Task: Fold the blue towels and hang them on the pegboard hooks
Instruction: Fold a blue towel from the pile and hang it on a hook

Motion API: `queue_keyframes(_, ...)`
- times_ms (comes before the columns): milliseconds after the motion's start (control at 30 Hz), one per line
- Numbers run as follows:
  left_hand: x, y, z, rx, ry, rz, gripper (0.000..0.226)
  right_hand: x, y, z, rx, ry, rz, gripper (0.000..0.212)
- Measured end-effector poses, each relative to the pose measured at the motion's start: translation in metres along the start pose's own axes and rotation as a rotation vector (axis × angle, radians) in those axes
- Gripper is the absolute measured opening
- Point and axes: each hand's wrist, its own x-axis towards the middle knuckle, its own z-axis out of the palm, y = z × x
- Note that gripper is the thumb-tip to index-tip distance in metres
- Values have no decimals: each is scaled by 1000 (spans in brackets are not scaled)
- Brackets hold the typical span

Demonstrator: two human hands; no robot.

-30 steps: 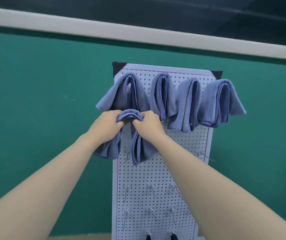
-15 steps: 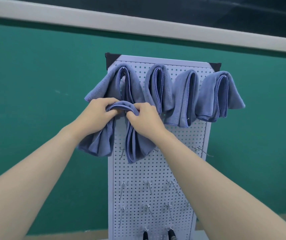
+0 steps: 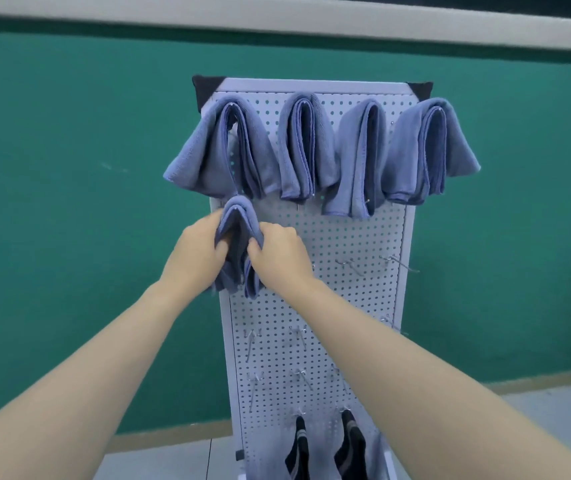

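Both the left hand and right hand pinch a folded blue towel between curled fingers against the pegboard, four hung towels above them.

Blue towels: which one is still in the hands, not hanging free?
The fifth blue towel, low at the pegboard's left edge: left hand and right hand grip it. The four top-row towels hang untouched.

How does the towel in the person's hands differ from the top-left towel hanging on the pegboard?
The held towel sits in the second row, below the top-left towel. The left hand and right hand grip the held towel from both sides; nothing touches the top-left towel. The held towel is bunched narrow; the top-left towel flares wide at the bottom. Both are blue, folded, and draped at the pegboard.
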Motion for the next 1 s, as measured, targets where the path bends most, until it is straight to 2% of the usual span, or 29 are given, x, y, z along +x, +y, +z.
queue_keyframes(100, -22, -1, 5, -33, -34, -88, 30, -11, 4, 6, 55, -16, 39, 29)
queue_keyframes(233, -56, -10, 14, -51, -122, -145, 12, -29, 16, 13, 83, -65, 43, 26)
queue_keyframes(400, -117, -16, 30, 8, -214, -202, 32, -75, 48, 16, 100, -201, 57, 26)
queue_keyframes(467, -146, -21, 40, 22, -254, -241, 25, -104, 65, 16, 104, -261, 57, 30)
queue_keyframes(533, -180, -19, 55, 42, -242, -264, 19, -138, 83, 16, 130, -319, 59, 34)
queue_keyframes(633, -243, -13, 87, 41, -131, -261, 23, -188, 120, 23, 157, -402, 69, 36)
queue_keyframes(667, -268, -13, 99, 30, -149, -249, 24, -205, 137, 28, 163, -422, 92, 35)
queue_keyframes(833, -367, -30, 155, 108, -657, -199, 28, -266, 214, 57, 79, -584, 185, 34)
queue_keyframes(1000, -402, -56, 199, 82, -875, -356, 32, -315, 275, 89, 6, -741, 322, 37)
